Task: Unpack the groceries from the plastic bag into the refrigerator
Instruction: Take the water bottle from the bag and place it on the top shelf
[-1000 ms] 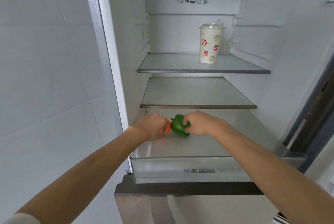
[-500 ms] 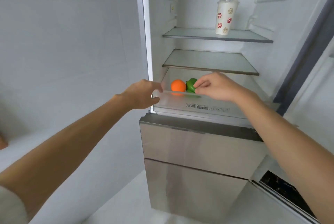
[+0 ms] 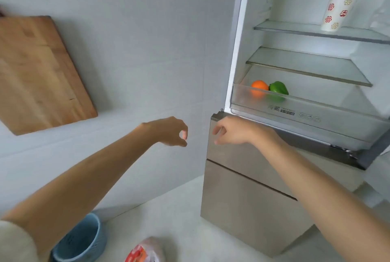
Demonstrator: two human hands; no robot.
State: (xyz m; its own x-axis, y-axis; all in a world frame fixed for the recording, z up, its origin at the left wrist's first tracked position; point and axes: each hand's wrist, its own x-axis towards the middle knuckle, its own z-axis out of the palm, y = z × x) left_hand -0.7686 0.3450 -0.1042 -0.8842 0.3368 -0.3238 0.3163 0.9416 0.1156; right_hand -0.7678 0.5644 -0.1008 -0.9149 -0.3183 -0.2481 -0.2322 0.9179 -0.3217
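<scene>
An orange (image 3: 259, 85) and a green pepper (image 3: 279, 88) lie side by side in the clear lower drawer (image 3: 316, 114) of the open refrigerator (image 3: 238, 50). My left hand (image 3: 168, 131) hangs in front of the wall, left of the fridge, fingers loosely curled with nothing in them. Just in front of the fridge's lower corner, my right hand (image 3: 232, 131) is empty too, its fingers apart. The plastic bag (image 3: 145, 250), clear with red print, lies at the bottom edge on the white counter.
A paper cup (image 3: 337, 8) with red patterns stands on the upper glass shelf (image 3: 295, 31). A wooden cutting board (image 3: 40, 71) leans on the tiled wall at left. A blue colander (image 3: 82, 240) sits at the bottom left. Steel freezer drawers (image 3: 242, 198) are shut below.
Both hands have let go of the orange and the pepper and pulled back out of the fridge, down and to the left. My view has swung left and down, bringing in the counter.
</scene>
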